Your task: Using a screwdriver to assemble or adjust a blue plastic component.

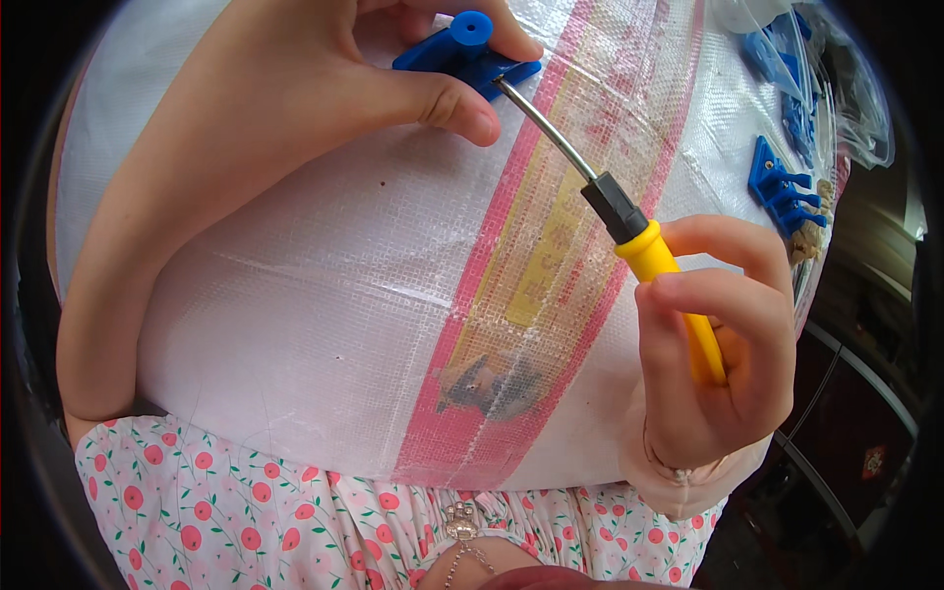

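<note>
The left hand (324, 88) pinches a small blue plastic part (464, 51) between thumb and fingers, holding it just above the white woven sack (295, 295) that covers the lap. The part sits at the upper middle of the sack, beside its red and yellow printed stripe (551, 246). The metal shaft of a yellow-handled screwdriver (649, 256) runs up across that stripe, its tip touching the blue part. The right hand (723, 344) is wrapped closed around the yellow handle, off the sack's right edge. Further right, near the sack's upper right corner, lie more blue plastic pieces (782, 187) and a clear plastic bag (846, 88).
</note>
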